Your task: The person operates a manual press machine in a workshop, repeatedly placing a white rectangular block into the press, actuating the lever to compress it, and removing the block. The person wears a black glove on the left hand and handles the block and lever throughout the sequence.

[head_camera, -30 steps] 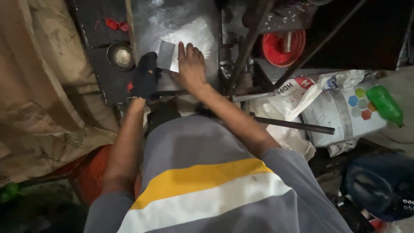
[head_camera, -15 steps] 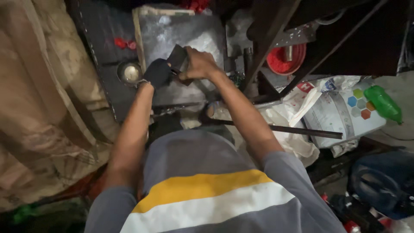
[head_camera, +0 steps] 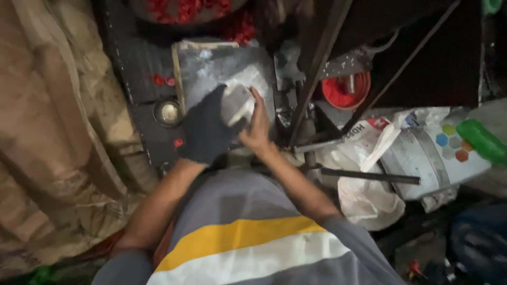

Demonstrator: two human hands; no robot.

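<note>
My left hand point(head_camera: 207, 128) wears a dark glove and grips a small grey metal piece point(head_camera: 235, 102) from the left. My bare right hand point(head_camera: 257, 127) holds the same piece from the right, fingers pointing up along its edge. Both hands hover over a grey, dusty metal plate point(head_camera: 211, 67) that lies on a dark work surface point(head_camera: 140, 68). My grey shirt with yellow and white stripes fills the lower part of the view.
Red bits point(head_camera: 190, 9) lie in a heap above the plate. A round metal socket point(head_camera: 168, 112) sits left of it. Dark metal bars point(head_camera: 317, 68) cross on the right, near a red round part point(head_camera: 347, 89), white sacks point(head_camera: 364, 195), a green bottle point(head_camera: 481, 140) and brown cloth point(head_camera: 47, 132).
Both hands have shifted on the plate while the camera view moved; the gloved left hand now covers more of the metal piece and the right hand holds its edge.
</note>
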